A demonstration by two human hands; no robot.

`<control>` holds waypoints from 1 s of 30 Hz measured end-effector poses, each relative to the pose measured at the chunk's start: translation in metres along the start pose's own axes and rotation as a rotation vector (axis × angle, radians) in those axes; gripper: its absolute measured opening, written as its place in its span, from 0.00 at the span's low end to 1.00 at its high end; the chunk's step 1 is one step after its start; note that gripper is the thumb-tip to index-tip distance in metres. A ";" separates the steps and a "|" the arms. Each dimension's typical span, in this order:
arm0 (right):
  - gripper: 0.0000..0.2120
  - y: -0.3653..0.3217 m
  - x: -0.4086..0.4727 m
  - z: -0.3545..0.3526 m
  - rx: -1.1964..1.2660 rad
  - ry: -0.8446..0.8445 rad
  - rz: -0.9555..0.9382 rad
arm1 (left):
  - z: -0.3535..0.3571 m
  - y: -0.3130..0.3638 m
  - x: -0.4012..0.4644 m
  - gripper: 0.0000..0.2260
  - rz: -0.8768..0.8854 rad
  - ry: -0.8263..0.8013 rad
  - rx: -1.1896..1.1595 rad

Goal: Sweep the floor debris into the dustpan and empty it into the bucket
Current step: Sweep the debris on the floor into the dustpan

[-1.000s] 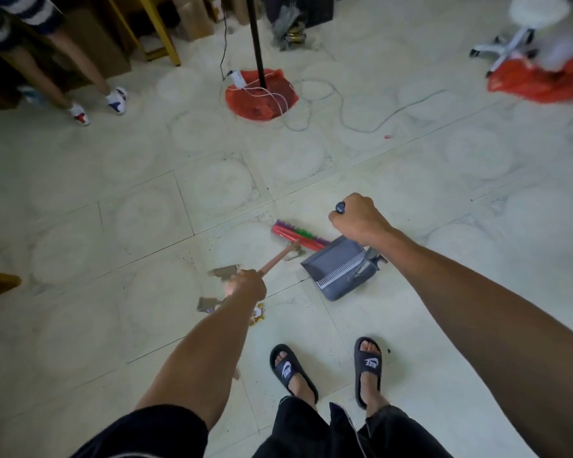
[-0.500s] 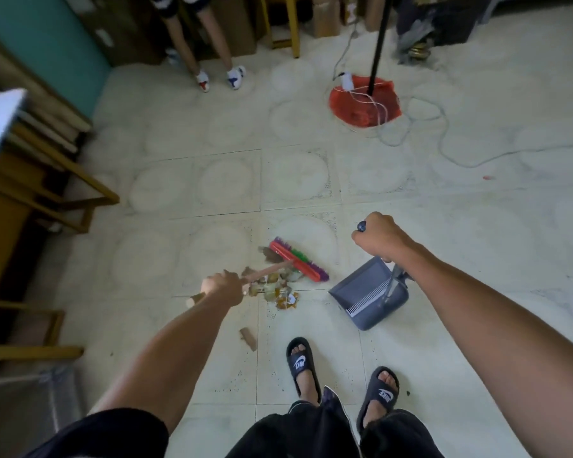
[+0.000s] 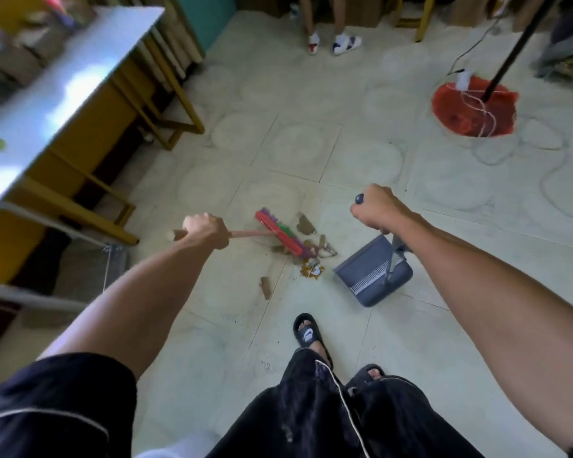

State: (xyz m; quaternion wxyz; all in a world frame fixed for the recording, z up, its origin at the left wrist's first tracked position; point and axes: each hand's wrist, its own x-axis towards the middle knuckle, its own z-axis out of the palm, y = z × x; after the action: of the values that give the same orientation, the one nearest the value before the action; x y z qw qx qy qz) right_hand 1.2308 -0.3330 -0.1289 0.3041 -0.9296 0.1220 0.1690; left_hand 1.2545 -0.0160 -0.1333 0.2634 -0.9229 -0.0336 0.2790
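Observation:
My left hand (image 3: 207,230) grips the wooden handle of a broom whose red head (image 3: 278,232) with coloured bristles rests on the tiled floor. Brown scraps and a yellow wrapper, the debris (image 3: 313,256), lie just right of the broom head; one brown piece (image 3: 265,287) lies apart, nearer me. My right hand (image 3: 376,209) is shut on the upright handle of a grey dustpan (image 3: 372,276), which sits on the floor with its open mouth facing the debris. No bucket is in view.
A yellow-framed table (image 3: 63,104) with a pale top stands at the left. A red bag (image 3: 473,107) with a black pole and white cable lies at the far right. Another person's feet (image 3: 334,41) stand at the back. My sandalled feet (image 3: 308,335) are below the dustpan.
The view swung left and the table came into sight. The broom head moved left of the debris pile. The dustpan stays to the right of the pile.

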 end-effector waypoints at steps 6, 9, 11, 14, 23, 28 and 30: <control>0.08 -0.020 0.019 0.008 -0.022 -0.040 -0.045 | 0.012 -0.036 0.007 0.10 -0.102 -0.128 0.193; 0.11 -0.036 0.035 0.010 -0.055 -0.059 -0.061 | 0.018 -0.045 0.018 0.10 -0.142 -0.177 0.248; 0.11 -0.045 0.046 0.009 -0.074 -0.056 -0.067 | 0.015 -0.045 0.026 0.09 -0.130 -0.182 0.264; 0.12 -0.054 0.059 0.010 -0.091 -0.077 -0.077 | 0.016 -0.039 0.036 0.10 -0.112 -0.191 0.228; 0.16 -0.056 0.089 0.011 -0.160 -0.127 -0.096 | 0.000 0.004 0.060 0.09 -0.082 -0.251 0.163; 0.12 -0.049 0.103 -0.005 -0.175 -0.168 -0.115 | -0.039 0.045 0.059 0.16 -0.061 -0.266 0.101; 0.08 -0.041 0.111 -0.018 -0.168 -0.184 -0.126 | -0.054 0.058 0.057 0.14 -0.096 -0.268 0.085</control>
State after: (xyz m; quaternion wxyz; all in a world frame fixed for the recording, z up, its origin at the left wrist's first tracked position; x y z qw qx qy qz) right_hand 1.3502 -0.3252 -0.1372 0.2453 -0.9381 0.0205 0.2438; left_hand 1.3260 -0.0788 -0.1524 0.3082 -0.8627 -0.1006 0.3880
